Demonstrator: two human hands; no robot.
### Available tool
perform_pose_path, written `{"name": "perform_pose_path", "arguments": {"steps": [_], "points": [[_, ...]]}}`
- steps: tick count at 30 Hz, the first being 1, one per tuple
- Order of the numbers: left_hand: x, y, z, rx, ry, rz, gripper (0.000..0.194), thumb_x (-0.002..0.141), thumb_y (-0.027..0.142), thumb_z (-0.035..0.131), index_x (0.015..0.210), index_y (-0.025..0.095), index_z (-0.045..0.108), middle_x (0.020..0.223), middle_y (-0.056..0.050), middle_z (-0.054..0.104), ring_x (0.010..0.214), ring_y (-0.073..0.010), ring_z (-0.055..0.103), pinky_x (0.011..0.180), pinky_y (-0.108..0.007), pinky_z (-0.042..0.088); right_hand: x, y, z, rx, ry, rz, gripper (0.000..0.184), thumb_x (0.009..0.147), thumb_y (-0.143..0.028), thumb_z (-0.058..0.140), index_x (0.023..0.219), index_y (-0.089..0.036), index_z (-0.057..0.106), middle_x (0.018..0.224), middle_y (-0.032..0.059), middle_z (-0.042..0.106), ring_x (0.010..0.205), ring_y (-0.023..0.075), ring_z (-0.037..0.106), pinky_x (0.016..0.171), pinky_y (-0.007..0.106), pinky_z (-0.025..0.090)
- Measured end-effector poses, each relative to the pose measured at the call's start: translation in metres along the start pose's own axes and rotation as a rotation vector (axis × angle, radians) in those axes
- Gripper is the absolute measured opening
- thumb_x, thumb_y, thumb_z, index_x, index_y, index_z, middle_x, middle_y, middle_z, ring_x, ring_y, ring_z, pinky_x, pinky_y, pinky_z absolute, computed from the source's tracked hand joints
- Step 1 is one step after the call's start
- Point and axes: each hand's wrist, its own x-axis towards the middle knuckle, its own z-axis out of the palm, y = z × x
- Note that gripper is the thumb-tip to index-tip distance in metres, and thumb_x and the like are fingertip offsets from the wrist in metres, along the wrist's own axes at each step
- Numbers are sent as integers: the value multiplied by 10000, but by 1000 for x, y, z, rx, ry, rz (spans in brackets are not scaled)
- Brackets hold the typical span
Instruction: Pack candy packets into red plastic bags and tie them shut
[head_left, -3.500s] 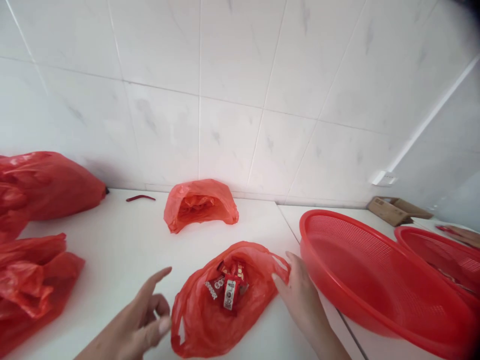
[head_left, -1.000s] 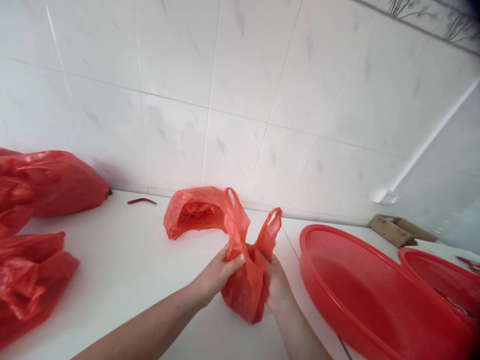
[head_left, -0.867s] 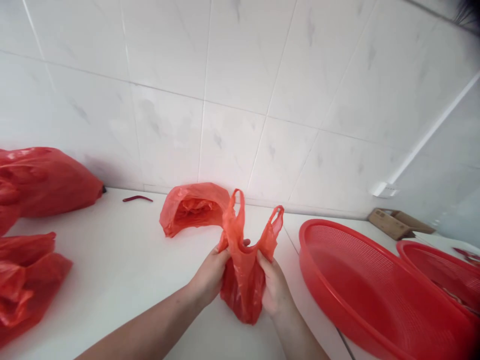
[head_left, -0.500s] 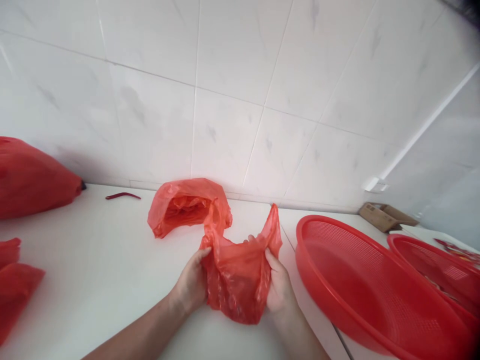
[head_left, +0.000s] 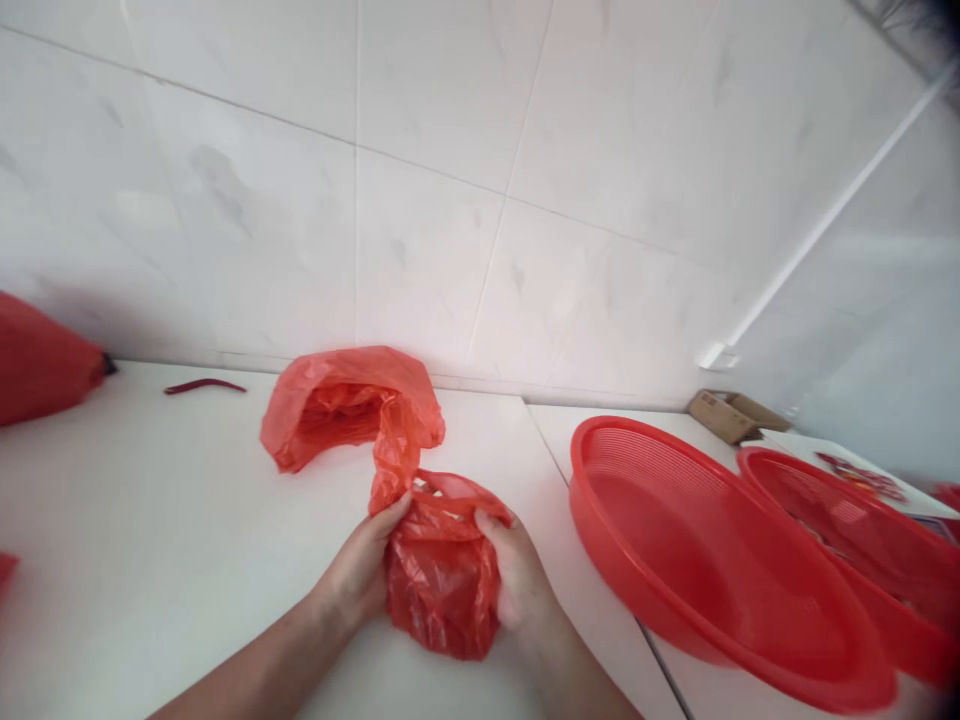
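Observation:
Both hands grip a thin red plastic bag (head_left: 444,590) by its upper sides, above the white table. My left hand (head_left: 367,565) pinches its left edge, the thumb pressed on the film near the handle. My right hand (head_left: 516,565) holds the right edge, with its thumb over the rim. A darker mass shows through the film, but I cannot make out what it is. Just behind, an open, crumpled red plastic bag (head_left: 349,368) lies on the table against the wall; a twisted red strip reaches from it to my left hand.
To the right stand a large red plastic basket (head_left: 637,545) and a second red basket (head_left: 832,520). A small cardboard box (head_left: 724,415) sits by the wall. At left are a dark red curved strip (head_left: 205,384) and a bulky red bag (head_left: 45,365).
The held bag's upper right corner, which stood up in a point, is now folded down under my right thumb. The bag looks more compact, and the whole view has shifted to the right.

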Motion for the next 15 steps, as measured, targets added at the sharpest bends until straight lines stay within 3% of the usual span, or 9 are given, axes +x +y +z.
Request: {"name": "perform_pose_path", "arguments": {"steps": [3,5,7,9,12,15], "points": [[1,5,-3,-115,-139,9,72,823,208,609,778,185,558,745,6,644,737,-166,663,724,-295,532,1,-6,-6,166,-21,64,299,770,-408,673,999,-216,650,1062,61,663,1029,217,589,903,380,439],[1,5,-5,-137,-215,27,139,830,216,607,720,183,528,634,37,562,713,-144,637,716,-267,518,2,-9,-10,256,-37,93,173,769,-382,683,868,-243,656,884,3,675,944,179,607,909,355,434],[1,2,-6,-120,-247,6,176,830,246,617,700,178,520,569,49,483,693,-134,615,734,-256,505,1,-9,-10,255,-69,68,121,772,-334,693,742,-242,621,628,-52,578,714,127,591,846,309,449],[0,-1,-7,-110,-274,-16,197,831,312,621,721,177,530,567,51,458,680,-137,602,768,-280,495,-1,-7,-6,191,-113,19,181,802,-408,655,754,-241,605,529,-71,473,558,103,507,756,285,455],[0,-3,-6,-113,-291,1,338,826,514,561,775,180,553,566,51,441,623,-148,571,730,-318,496,-3,-4,2,88,-133,38,504,827,-684,419,912,-225,610,513,-34,494,538,136,499,684,317,456],[-2,-2,-3,-66,-259,9,413,840,582,473,796,183,572,539,49,424,571,-149,534,659,-313,487,-2,-4,8,-34,-8,142,566,811,-679,454,1081,-197,577,451,-34,492,510,168,525,637,338,458]]}}
